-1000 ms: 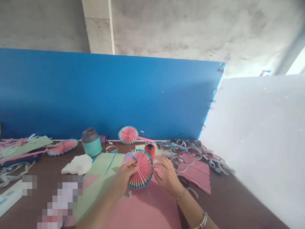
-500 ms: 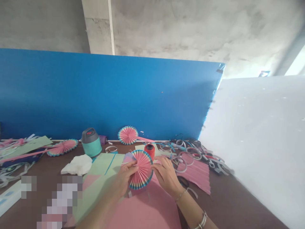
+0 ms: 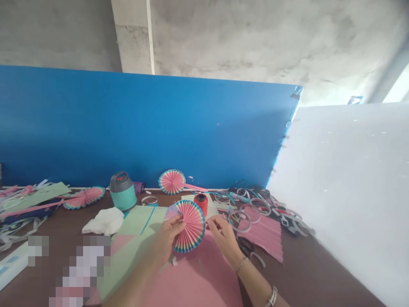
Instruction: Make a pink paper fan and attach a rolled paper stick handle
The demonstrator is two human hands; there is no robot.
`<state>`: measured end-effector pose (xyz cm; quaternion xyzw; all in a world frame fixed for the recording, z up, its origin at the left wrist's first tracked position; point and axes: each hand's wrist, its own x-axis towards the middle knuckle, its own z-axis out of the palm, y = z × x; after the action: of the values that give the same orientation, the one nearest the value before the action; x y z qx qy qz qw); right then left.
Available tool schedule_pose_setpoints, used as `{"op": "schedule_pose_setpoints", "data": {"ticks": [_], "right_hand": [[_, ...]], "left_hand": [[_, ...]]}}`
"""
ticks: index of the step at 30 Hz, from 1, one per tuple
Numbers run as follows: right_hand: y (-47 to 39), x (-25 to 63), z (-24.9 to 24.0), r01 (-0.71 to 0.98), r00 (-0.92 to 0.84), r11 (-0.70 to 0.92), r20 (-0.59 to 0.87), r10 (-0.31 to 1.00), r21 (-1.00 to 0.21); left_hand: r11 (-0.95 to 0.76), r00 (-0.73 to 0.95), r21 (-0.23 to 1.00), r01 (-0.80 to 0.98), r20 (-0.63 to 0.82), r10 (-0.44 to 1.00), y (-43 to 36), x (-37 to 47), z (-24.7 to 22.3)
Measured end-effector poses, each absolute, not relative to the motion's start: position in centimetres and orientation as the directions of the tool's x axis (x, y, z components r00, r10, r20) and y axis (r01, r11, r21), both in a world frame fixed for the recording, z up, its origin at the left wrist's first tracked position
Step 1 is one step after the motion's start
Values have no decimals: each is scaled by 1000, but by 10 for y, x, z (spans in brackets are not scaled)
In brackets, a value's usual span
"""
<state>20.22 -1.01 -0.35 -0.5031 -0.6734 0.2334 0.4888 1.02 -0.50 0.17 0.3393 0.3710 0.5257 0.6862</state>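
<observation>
Left hand (image 3: 171,232) pinching 1 pleated pink fan (image 3: 191,227), right hand (image 3: 221,234) half-curled beside its rim, grip unclear

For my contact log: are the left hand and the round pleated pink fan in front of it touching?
Touching: the head view shows the left hand's thumb lying across the fan's pleats.

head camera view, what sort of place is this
Probably a craft workspace in an unfinished or industrial room: a pleated paper fan in hand, coloured paper sheets and a red thread spool on the table, with bare concrete above.
</observation>
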Motion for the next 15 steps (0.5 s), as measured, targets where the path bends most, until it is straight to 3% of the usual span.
{"op": "schedule_pose_setpoints", "data": {"ticks": [3, 10, 15], "right_hand": [[-10, 199, -3, 392, 25, 363, 404, 915, -845], [-7, 200, -6, 391, 11, 435, 476, 879, -811], [-7, 204, -6, 472, -91, 546, 577, 811, -693]], "left_hand": [[220, 170, 857, -467, -157, 973, -5, 11, 2], [230, 182, 862, -453, -163, 970, -5, 11, 1], [217, 160, 872, -439, -162, 974, -7, 11, 3]]}}
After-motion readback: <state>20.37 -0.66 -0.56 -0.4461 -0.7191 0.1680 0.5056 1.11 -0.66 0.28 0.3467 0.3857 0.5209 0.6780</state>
